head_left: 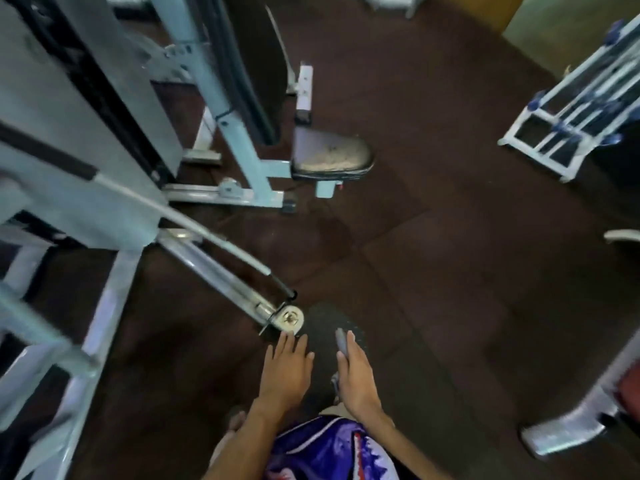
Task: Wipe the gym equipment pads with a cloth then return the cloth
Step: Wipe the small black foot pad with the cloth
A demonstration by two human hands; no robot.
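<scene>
Near the bottom centre, a grey cloth (342,342) is gripped in the right hand (356,379), while the left hand (284,372) is held flat and released. Far ahead and slightly left, the worn seat pad (332,157) is found, roughly equally distant from both hands.

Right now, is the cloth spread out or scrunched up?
Scrunched up. The grey cloth shows only as a narrow bunch in the right hand, not spread over any pad.
</scene>
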